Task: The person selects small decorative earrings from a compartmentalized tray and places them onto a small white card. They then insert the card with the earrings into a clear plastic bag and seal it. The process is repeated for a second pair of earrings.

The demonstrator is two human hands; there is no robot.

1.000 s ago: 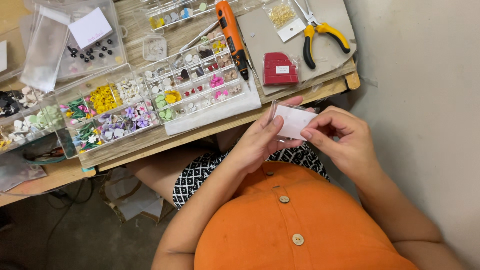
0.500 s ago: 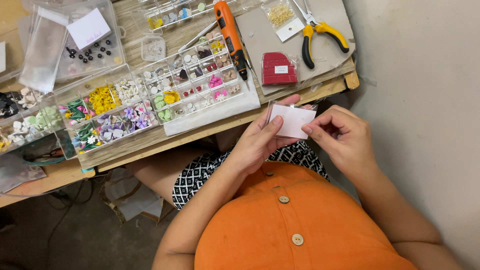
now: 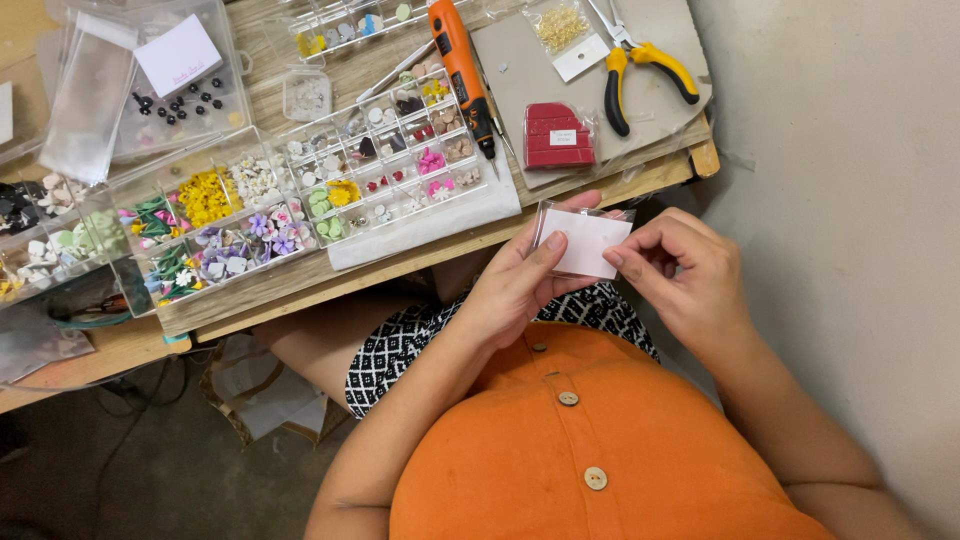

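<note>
You sit at a worn wooden workbench (image 3: 420,268) with its edge just above your lap. On it, left of centre, lies a big clear plastic compartment box of coloured flower beads (image 3: 215,225); beside it to the right sits a second clear compartment box of small mixed charms (image 3: 400,150) on a white sheet. A grey felt mat (image 3: 560,90) covers the bench's right end. On the mat lie yellow-handled black pliers (image 3: 640,70), a dark red block in a clear wrapper (image 3: 558,135) and a small clear bag of gold findings (image 3: 562,30). An orange-and-black rotary tool (image 3: 462,70) lies between the charm box and the mat.

Below the bench edge, over your lap, you hold a small clear plastic bag with a white card inside (image 3: 588,240). Your left hand (image 3: 520,285) clamps the bag's left side, thumb on front, fingers behind. Your right hand (image 3: 685,265) pinches the bag's right edge between thumb and forefinger. Both grips are closed on the bag; it sits flat, facing you, between both hands.
</note>
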